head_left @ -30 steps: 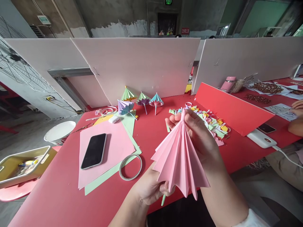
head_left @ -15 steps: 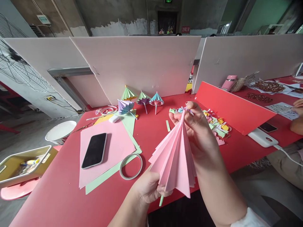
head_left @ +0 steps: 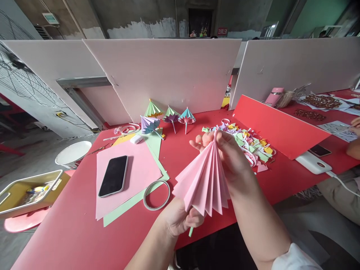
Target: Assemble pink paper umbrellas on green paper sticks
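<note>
A pleated pink paper umbrella [head_left: 206, 176] is held over the front of the red table, its tip up and its folds fanned downward. My left hand [head_left: 182, 219] is wrapped round its lower part, where a green stick end pokes out below the fingers. Near the tip, my right hand [head_left: 219, 146] pinches the gathered pink paper from behind and the right side. Four small finished paper umbrellas, one of them pink and blue [head_left: 186, 119], stand or lean at the back of the table.
A phone [head_left: 114, 176] lies on pink and green sheets [head_left: 146, 161], with a tape roll [head_left: 156, 195] beside it. Paper scraps [head_left: 253, 146] are heaped before a red board [head_left: 281, 127]. A white power bank [head_left: 313, 163] and another person's hand [head_left: 356, 129] are at the right.
The pink umbrella has turned, and its pleats look more evenly spread. My right hand's fingers have shifted at the tip, and the scraps behind show more. The view has moved slightly.
</note>
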The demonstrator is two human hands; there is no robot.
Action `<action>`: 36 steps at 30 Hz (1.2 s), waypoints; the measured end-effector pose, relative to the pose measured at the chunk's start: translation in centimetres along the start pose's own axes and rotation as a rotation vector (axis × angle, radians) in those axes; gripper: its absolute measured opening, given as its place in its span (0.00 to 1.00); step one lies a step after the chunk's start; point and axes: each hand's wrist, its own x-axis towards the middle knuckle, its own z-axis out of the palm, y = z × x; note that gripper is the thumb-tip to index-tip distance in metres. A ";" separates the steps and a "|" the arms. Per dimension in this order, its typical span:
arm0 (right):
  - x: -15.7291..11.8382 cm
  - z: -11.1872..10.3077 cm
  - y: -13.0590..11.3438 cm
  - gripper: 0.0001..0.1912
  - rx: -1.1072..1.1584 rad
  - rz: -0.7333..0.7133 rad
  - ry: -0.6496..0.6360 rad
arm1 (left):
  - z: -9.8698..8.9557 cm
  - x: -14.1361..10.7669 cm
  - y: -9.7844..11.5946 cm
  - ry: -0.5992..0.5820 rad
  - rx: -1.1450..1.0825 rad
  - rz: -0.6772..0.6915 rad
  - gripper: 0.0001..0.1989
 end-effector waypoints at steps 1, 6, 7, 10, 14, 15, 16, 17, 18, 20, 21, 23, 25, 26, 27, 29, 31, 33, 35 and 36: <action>0.2 -0.1 0.1 0.09 -0.010 -0.017 0.032 | 0.2 -0.1 0.2 0.022 0.024 0.059 0.12; 1.3 -0.8 1.0 0.09 -0.042 -0.026 0.281 | 0.6 -0.2 1.0 0.114 0.218 0.384 0.16; 1.5 -1.0 1.3 0.10 -0.049 -0.009 0.299 | 0.6 -0.2 1.0 0.122 0.242 0.403 0.17; 1.8 -1.5 2.0 0.12 -0.073 0.040 0.277 | 0.5 -0.4 1.1 0.141 0.252 0.407 0.13; 1.8 -1.9 2.5 0.14 -0.083 0.071 0.228 | 0.6 -0.8 1.1 0.153 0.222 0.389 0.12; 1.8 -2.1 2.6 0.15 -0.080 0.076 0.221 | 0.6 -0.9 1.1 0.157 0.231 0.373 0.13; 1.9 -2.2 2.8 0.15 -0.074 0.080 0.216 | 0.6 -0.9 1.0 0.167 0.251 0.356 0.14; 1.9 -2.4 2.9 0.15 -0.065 0.084 0.213 | 0.5 -1.0 1.0 0.189 0.285 0.348 0.15; 2.0 -2.5 3.1 0.15 -0.056 0.092 0.214 | 0.4 -1.0 0.9 0.222 0.336 0.357 0.17; 2.2 -2.8 3.6 0.14 -0.048 0.124 0.234 | 0.2 -0.9 0.7 0.324 0.486 0.421 0.19; 2.3 -2.9 3.9 0.14 -0.049 0.143 0.253 | 0.0 -0.9 0.6 0.387 0.574 0.462 0.19; 2.4 -3.0 4.4 0.13 -0.049 0.181 0.295 | -0.2 -0.8 0.2 0.503 0.736 0.527 0.20; 2.4 -3.0 4.7 0.13 -0.043 0.208 0.318 | -0.5 -0.7 -0.1 0.582 0.826 0.553 0.19; 2.4 -2.9 4.8 0.13 -0.041 0.218 0.312 | -0.5 -0.7 -0.3 0.601 0.848 0.564 0.19; 2.2 -2.8 4.7 0.13 -0.042 0.224 0.293 | -0.6 -0.7 -0.4 0.605 0.858 0.576 0.19; 1.9 -2.6 4.5 0.14 -0.048 0.227 0.237 | -0.6 -0.8 -0.6 0.590 0.853 0.590 0.19; 1.4 -2.5 4.0 0.14 -0.055 0.219 0.193 | -0.6 -1.1 -0.8 0.558 0.827 0.581 0.19; 0.8 -2.5 3.6 0.13 -0.074 0.210 0.189 | -0.4 -1.4 -1.1 0.532 0.794 0.566 0.20; 0.2 -2.5 3.4 0.12 -0.106 0.193 0.211 | -0.3 -1.7 -1.6 0.515 0.764 0.558 0.20; -0.2 -2.5 3.3 0.11 -0.124 0.187 0.225 | -0.2 -1.8 -1.9 0.508 0.748 0.553 0.20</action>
